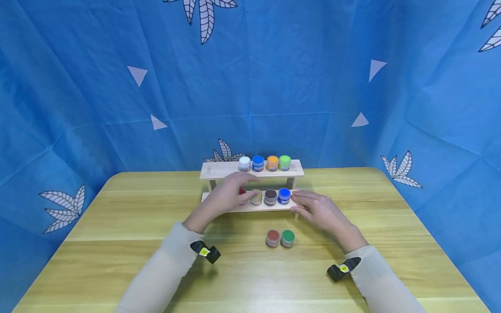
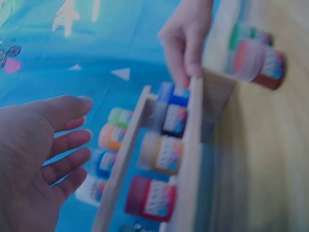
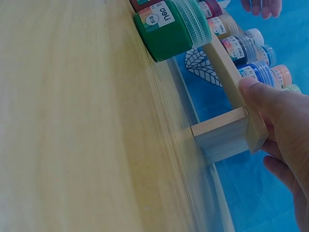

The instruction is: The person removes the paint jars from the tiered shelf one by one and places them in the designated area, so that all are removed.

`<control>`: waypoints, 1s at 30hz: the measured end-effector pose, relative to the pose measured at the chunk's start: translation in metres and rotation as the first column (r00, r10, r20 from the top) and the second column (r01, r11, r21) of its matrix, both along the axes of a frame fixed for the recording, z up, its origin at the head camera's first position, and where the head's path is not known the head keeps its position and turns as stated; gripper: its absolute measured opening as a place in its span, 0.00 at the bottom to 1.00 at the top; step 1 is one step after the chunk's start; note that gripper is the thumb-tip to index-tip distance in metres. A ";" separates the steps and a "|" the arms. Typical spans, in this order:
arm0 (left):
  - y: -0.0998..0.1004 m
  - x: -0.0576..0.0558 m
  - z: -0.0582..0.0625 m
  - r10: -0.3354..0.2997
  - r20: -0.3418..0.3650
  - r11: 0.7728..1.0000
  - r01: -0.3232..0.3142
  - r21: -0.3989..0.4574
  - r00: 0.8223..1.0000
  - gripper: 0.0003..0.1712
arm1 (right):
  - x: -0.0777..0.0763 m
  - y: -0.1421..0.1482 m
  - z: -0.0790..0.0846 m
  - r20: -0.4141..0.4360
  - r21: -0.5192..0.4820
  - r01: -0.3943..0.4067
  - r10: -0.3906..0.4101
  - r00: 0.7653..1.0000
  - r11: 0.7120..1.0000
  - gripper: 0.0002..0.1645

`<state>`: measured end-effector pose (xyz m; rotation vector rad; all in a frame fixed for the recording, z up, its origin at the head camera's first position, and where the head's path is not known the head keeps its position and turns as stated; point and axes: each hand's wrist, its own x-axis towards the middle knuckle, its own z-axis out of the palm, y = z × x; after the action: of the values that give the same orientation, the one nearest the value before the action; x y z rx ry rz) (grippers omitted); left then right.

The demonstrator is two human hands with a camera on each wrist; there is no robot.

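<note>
A two-tier wooden rack (image 1: 213, 170) stands toward the table's back, with small paint jars on both tiers. My left hand (image 1: 232, 191) is over the left part of the lower tier, fingers extended and nothing in them. It partly covers a red jar (image 2: 150, 198) in the head view; a yellow-ochre jar (image 1: 256, 198) is near its thumb. At the lower tier's right end, my right hand (image 1: 318, 209) grips the board, thumb on the front edge and fingers behind. Next to it sits a blue jar (image 1: 284, 196), then a dark brown jar (image 1: 270, 198).
On the upper tier are white (image 1: 244, 164), blue (image 1: 258, 163), orange (image 1: 272, 163) and light green (image 1: 285, 163) jars. Brownish-red (image 1: 272, 238) and green (image 1: 287, 238) jars stand on the table before the rack. A blue curtain (image 1: 250, 87) hangs behind.
</note>
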<state>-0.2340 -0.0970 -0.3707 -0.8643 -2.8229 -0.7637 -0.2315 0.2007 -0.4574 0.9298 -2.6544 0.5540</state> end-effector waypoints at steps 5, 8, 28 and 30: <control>-0.009 -0.019 0.008 0.076 -0.021 0.997 -0.076 0.021 0.997 0.22 | -0.001 0.000 0.000 0.006 0.008 0.003 -0.003 1.000 1.000 0.27; -0.013 -0.031 0.009 0.098 -0.040 0.994 -0.096 0.046 0.994 0.22 | -0.001 0.001 0.000 0.014 0.011 0.005 -0.005 1.000 1.000 0.27; -0.012 -0.070 -0.004 0.148 -0.065 0.974 -0.157 -0.163 0.987 0.32 | -0.001 0.001 -0.003 0.010 0.013 0.014 -0.014 1.000 1.000 0.26; -0.012 -0.071 -0.004 0.146 -0.084 0.972 -0.159 -0.174 0.986 0.31 | -0.001 0.002 -0.003 0.017 0.013 0.016 -0.016 1.000 1.000 0.27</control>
<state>-0.3048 -0.1087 -0.3749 -0.6701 -2.8863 -0.4546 -0.2323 0.2022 -0.4602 0.9101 -2.6817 0.5438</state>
